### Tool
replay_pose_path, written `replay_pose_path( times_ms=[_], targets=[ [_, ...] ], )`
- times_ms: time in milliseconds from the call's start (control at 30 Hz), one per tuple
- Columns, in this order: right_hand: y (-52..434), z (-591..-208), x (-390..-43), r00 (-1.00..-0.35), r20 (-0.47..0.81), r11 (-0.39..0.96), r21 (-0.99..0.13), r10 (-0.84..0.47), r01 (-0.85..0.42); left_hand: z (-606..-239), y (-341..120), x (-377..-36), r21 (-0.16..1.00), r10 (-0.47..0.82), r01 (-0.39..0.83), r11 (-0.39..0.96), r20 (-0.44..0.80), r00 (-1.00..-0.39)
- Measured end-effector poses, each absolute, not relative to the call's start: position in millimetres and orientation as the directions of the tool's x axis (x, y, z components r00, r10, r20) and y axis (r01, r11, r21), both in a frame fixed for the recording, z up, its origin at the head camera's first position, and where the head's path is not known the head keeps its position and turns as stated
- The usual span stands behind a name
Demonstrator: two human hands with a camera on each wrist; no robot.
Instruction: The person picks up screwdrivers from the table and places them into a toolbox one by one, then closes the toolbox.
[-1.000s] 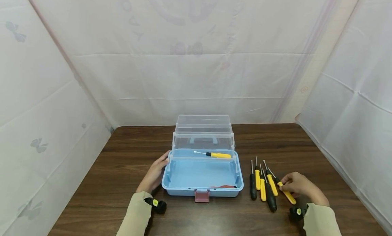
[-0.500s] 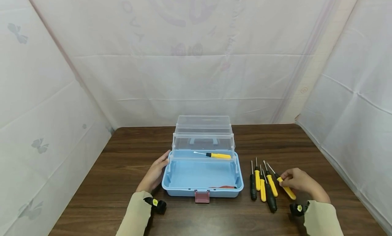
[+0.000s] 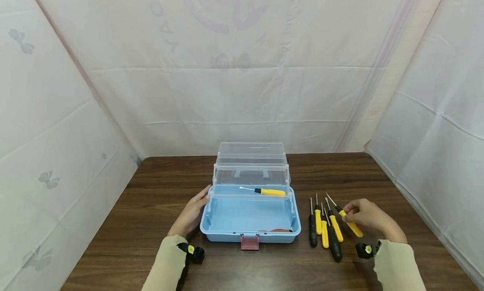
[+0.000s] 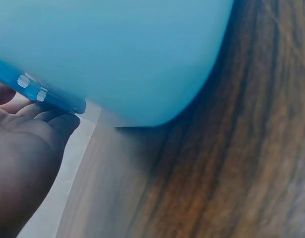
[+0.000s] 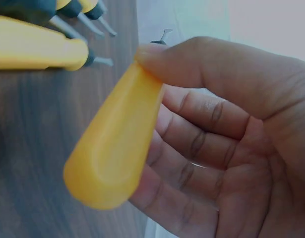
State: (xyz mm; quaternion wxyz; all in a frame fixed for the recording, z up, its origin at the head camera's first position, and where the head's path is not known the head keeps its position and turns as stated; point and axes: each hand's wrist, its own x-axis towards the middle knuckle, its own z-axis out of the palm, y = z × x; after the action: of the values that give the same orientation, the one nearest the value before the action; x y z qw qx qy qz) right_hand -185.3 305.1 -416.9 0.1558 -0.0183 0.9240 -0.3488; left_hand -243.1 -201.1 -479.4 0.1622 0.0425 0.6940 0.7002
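Nearest the camera, 2 beige sleeves reach onto the brown wooden table [image 3: 151, 224]. The right hand [image 3: 368, 217] pinches a yellow-handled screwdriver [image 3: 349, 224] between thumb and curled fingers, lifted just above the table, its metal tip pointing away and to the left. In the right wrist view the thumb presses the top of the yellow handle while the fingers [image 5: 202, 148] curl under it. Just left of it, 4 more screwdrivers [image 3: 324, 228] lie side by side on the table, 2 with black handles and 2 with yellow.

The left hand [image 3: 190, 215] rests with straight, relaxed fingers against the left wall of the open blue toolbox [image 3: 249, 230], which stands at the table's middle. A red latch [image 3: 249, 242] hangs at its front.

Farther back, another yellow-handled screwdriver [image 3: 264, 191] lies in the raised clear tray [image 3: 251, 175]. White cloth [image 3: 242, 72] hangs behind.
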Motion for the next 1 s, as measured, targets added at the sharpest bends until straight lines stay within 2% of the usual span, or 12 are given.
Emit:
replay_pose_path(
  times_ms=[1000],
  targets=[
    [262, -384, -212, -0.956, -0.074, 0.734, -0.659, -0.282, -0.166, -482, -197, -239, 0.983, 0.228, -0.185, -0.016, -0.176, -0.958]
  ],
)
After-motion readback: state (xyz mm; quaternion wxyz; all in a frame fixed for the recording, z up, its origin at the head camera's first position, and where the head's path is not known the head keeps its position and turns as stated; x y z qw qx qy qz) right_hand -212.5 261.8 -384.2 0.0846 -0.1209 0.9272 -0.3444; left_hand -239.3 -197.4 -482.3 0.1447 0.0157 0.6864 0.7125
